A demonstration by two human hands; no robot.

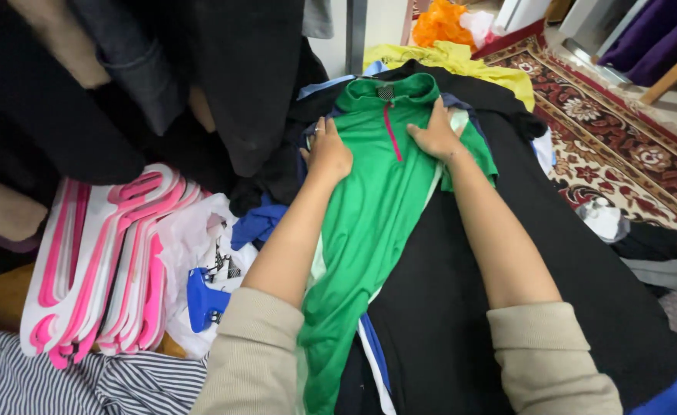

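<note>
1. Hands press flat on a green zip-neck fabric top [377,192] spread over a pile of dark clothes.
2. The left hand [328,152] rests on one shoulder of the top, fingers spread, pinching nothing.
3. The right hand [436,134] lies open on the other shoulder.
4. Pink and white plastic hangers [104,261] are stacked well to the left.
5. A red patterned rug [622,146] covers the floor at right.

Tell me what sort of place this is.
Probably a room at home used for sorting clothes: a green zip-neck top on heaped garments, pink and white hangers stacked beside it, a patterned red rug underfoot.
</note>
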